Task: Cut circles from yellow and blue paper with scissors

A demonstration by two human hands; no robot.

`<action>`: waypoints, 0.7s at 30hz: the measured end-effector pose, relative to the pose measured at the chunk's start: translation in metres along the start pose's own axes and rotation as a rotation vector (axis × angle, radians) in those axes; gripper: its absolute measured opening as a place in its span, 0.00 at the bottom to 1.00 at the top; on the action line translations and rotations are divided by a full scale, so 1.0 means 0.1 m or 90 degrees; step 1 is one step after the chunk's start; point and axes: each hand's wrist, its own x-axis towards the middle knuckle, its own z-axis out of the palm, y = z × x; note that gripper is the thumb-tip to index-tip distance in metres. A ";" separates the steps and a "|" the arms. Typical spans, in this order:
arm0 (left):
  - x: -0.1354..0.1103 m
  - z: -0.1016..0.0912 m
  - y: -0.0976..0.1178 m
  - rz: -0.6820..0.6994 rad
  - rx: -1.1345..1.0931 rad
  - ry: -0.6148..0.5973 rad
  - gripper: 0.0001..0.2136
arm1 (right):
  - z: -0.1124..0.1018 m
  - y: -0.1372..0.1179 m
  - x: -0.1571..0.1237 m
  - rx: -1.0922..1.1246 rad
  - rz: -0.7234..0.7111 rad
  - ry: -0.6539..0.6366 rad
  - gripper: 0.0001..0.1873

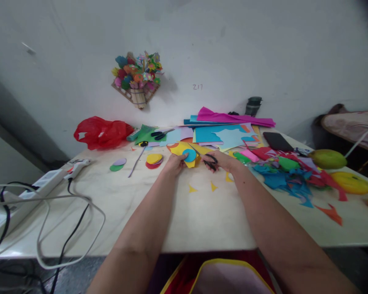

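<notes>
My left hand (pixel 178 162) pinches a sheet of yellow paper (pixel 178 148) together with a blue paper circle (pixel 190 155) laid on top of it. In my right hand (pixel 219 160) is a pair of scissors (pixel 211 161) with black handles, its blades at the right edge of the yellow paper, close to the blue circle. Small yellow offcuts (pixel 213 186) lie on the table below the hands. Left of my left hand sits a stack of yellow and red paper circles (pixel 154 159), and farther left are a green circle and a lilac circle (pixel 120 161).
Colored paper scraps (pixel 282 175) are heaped at right, beside several yellow-green fruits (pixel 351 182) and a black phone (pixel 277 141). Paper sheets (pixel 220 134), a second pair of scissors (pixel 161 134) and a red plastic bag (pixel 101 132) lie behind. A power strip (pixel 45 181) with cables occupies the left.
</notes>
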 end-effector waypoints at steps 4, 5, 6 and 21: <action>0.01 -0.01 -0.01 0.001 0.011 -0.004 0.08 | 0.00 -0.01 -0.01 0.011 0.003 -0.001 0.18; 0.01 -0.01 -0.02 0.002 0.012 -0.007 0.08 | 0.00 -0.02 -0.02 0.012 0.006 -0.001 0.18; 0.01 -0.01 -0.02 0.004 0.015 -0.009 0.08 | 0.00 -0.02 -0.03 0.015 0.010 0.000 0.18; 0.06 -0.08 -0.07 0.019 0.025 -0.036 0.11 | -0.01 0.00 -0.05 0.040 0.007 -0.005 0.17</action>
